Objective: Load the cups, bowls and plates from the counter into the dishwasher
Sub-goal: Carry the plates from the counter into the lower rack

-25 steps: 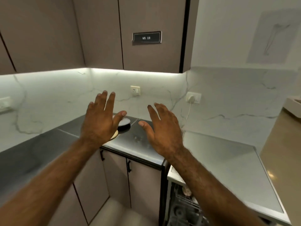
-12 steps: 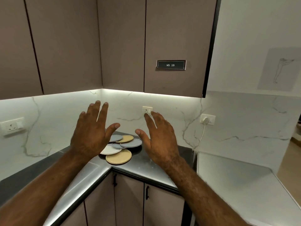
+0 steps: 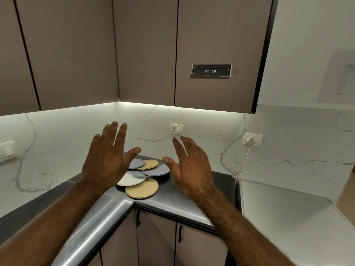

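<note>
Yellow, grey, white plates (image 3: 141,174) on counter (image 3: 178,194) — between both empty hands, untouched.

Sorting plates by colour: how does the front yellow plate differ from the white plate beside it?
The yellow plate lies nearest the counter edge, fully in view; the white plate sits behind it, partly hidden by the left hand and overlapped by a grey plate. Both are round and lie flat.

Cabinet label (image 3: 211,71) "WS 19"; 2 wall sockets (image 3: 176,129).
</note>
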{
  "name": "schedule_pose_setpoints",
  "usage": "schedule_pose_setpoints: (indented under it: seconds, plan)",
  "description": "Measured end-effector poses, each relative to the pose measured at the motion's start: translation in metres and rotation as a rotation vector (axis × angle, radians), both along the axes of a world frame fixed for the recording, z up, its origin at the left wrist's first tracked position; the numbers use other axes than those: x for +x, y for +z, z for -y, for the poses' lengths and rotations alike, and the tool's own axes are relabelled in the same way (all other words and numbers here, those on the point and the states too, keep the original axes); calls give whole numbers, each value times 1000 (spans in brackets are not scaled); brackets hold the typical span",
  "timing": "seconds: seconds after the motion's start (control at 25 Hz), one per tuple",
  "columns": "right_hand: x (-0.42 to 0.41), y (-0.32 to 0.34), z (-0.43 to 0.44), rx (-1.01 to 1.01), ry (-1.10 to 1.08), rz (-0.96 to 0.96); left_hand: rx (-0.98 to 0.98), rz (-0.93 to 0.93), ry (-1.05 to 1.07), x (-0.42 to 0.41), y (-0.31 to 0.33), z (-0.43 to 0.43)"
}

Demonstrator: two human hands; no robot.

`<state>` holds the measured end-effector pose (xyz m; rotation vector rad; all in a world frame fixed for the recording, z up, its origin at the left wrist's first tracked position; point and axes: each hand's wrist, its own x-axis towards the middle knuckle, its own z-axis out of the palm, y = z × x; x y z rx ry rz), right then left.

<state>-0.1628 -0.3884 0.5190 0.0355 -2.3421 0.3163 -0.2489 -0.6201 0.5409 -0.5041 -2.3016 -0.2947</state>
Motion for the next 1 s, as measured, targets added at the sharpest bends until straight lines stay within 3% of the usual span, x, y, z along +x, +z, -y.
schedule_pose_setpoints:
  seconds: [0.32, 0.6, 1.0]
  plan:
    - [-121, -28, -48, 3, 23, 14, -29, 6, 20, -126, -13, -39]
    - [-226, -49, -102, 17, 83, 213, -26, 65, 63, -224, -30, -74]
    - [-341, -100, -136, 88, 112, 169, -45, 192, 57, -344, -88, -96]
